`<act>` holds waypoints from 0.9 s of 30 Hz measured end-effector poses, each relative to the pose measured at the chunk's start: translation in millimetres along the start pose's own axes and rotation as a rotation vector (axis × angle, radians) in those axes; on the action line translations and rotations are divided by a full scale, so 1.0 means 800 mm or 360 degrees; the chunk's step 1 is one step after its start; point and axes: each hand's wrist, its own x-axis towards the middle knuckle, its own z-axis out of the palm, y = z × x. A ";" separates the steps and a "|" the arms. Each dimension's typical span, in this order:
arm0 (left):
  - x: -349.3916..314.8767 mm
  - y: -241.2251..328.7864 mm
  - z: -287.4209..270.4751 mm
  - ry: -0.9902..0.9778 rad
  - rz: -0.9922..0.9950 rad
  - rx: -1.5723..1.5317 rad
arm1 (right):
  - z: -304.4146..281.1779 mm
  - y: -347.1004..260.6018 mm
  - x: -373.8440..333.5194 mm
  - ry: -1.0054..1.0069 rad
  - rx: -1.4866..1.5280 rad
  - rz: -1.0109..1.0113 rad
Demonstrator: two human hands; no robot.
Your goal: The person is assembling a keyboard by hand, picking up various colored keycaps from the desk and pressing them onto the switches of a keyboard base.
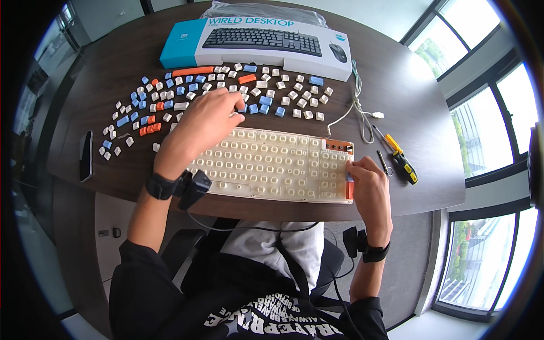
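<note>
A cream keyboard [266,164] lies near the table's front edge, most of its key positions bare. At its lower right corner sit an orange keycap [349,191] and, just above, a blue keycap [349,176]. My right hand [369,184] is closed at that right edge, thumb and fingertips bent down by the blue keycap; what they pinch is hidden. Above the keyboard's upper left, my left hand [207,119] reaches into the loose keycaps. Its thumb and forefinger close around a small keycap, mostly covered by the fingers. White, blue and orange keycaps [265,100] lie scattered beyond.
A white and turquoise keyboard box [260,45] lies at the back, with clear plastic wrap behind it. To the right are a pale cable [356,102], a yellow-black screwdriver [399,158] and a thin dark tool [384,162]. A phone [86,156] rests at the left edge.
</note>
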 end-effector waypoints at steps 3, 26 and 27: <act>0.023 -0.017 0.006 0.0015 -0.0009 0.0070 | 0.003 0.004 -0.002 0.0088 0.0026 -0.0055; 0.057 -0.039 0.033 -0.0040 0.0133 0.0144 | 0.005 0.001 -0.009 0.0107 -0.0251 0.0033; 0.059 -0.039 0.036 -0.0048 0.0123 0.0125 | 0.007 0.003 -0.010 0.0120 -0.0232 0.0038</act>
